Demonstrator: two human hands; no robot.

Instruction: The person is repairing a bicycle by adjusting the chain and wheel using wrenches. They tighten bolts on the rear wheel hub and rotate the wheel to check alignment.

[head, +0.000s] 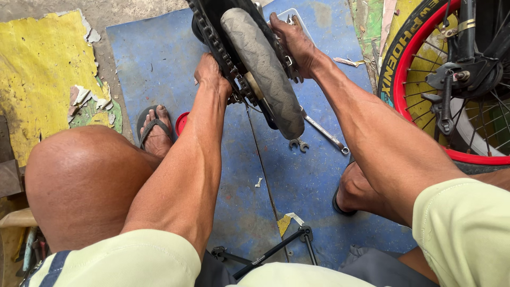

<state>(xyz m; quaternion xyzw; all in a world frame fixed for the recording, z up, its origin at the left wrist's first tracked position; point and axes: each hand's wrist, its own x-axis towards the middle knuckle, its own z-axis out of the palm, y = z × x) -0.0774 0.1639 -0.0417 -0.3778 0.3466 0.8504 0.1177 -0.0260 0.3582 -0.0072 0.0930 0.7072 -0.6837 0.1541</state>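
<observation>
A small grey-tyred bicycle wheel [260,69] stands upright between my knees, with a black chain [212,32] running along its left side. My left hand [210,74] is closed on the left side of the wheel's hub, beside the chain. My right hand [291,42] grips the hub area on the wheel's right side. What the fingers hold there is hidden by the tyre.
A silver spanner [325,133] and a second spanner end [299,144] lie on the blue mat [159,64] under the wheel. A red lid [181,123] sits by my sandalled left foot [155,133]. A red-rimmed bicycle wheel [419,79] stands at right. A black stand [276,248] lies near me.
</observation>
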